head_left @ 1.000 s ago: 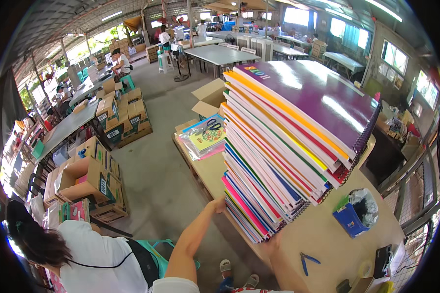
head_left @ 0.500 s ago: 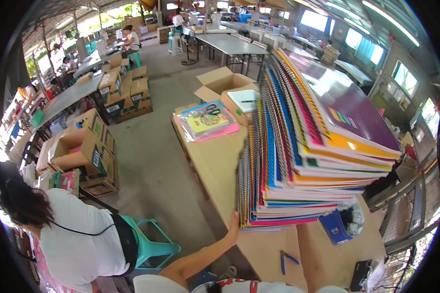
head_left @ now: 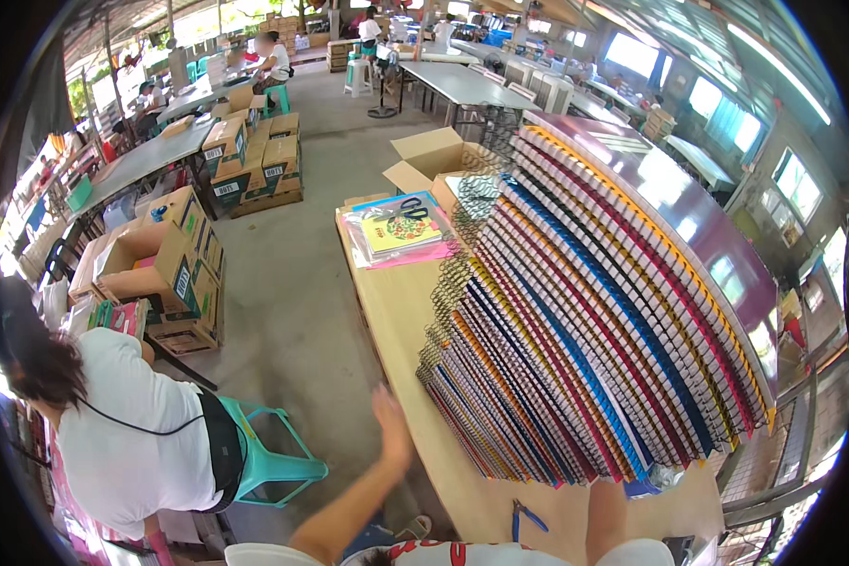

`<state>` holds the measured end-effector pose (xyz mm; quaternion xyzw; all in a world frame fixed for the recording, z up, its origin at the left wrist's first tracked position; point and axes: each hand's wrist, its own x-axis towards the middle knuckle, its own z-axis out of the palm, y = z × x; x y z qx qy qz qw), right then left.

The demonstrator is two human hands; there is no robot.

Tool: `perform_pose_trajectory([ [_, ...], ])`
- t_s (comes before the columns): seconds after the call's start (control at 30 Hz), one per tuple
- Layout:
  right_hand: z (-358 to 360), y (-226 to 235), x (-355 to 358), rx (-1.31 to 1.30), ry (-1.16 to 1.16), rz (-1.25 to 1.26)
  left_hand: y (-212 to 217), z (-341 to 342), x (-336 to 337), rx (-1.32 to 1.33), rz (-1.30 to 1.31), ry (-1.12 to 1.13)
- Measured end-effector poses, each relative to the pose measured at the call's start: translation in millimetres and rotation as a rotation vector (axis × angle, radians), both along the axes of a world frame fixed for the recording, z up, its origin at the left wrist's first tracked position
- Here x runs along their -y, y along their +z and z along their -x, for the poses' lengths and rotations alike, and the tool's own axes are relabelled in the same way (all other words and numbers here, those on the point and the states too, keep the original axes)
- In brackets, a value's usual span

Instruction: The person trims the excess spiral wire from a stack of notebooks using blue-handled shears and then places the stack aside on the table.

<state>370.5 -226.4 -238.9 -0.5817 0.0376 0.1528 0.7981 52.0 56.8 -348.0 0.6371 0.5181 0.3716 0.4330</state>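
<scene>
A tall, leaning stack of spiral notebooks (head_left: 575,321) stands on the wooden table (head_left: 396,311) in front of me. Its coil-bound edges, with strips of many colours between them, face me, and a glossy purple cover lies on top. Loose coil ends (head_left: 443,292) stick out past the stack's left side. My left hand (head_left: 390,426) is off the stack, left of the table edge, fingers extended and holding nothing. Only my right forearm (head_left: 606,519) shows; the hand is hidden behind the stack's lower edge. Blue-handled pliers (head_left: 526,519) lie on the table between my arms.
A plastic-wrapped pack with scissors (head_left: 401,226) and an open carton (head_left: 434,156) lie farther along the table. A blue container (head_left: 643,488) is mostly hidden behind the stack. At left a person (head_left: 137,424) sits on a teal stool (head_left: 272,453), near stacked cartons (head_left: 174,274).
The notebook stack has turned and tilted, so its coil edges now face me. My left hand has come off its lower left corner and moved left. The pliers show slightly farther left.
</scene>
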Motion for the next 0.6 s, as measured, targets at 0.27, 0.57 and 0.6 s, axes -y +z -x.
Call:
perform_pose_trajectory([
  [0.27,9.7,-18.1,-59.3,-0.046,0.053,-0.026,-28.9,-86.1,-194.1,-0.039,0.318,-1.031],
  [0.57,-2.4,-33.4,-88.3,-0.102,0.024,-0.076,-44.2,-98.3,-150.7,-0.019,0.562,-1.03],
  [0.6,-10.4,-32.8,-95.0,-0.098,0.026,-0.082,-43.8,-100.3,-148.7,-0.014,0.578,-1.02],
])
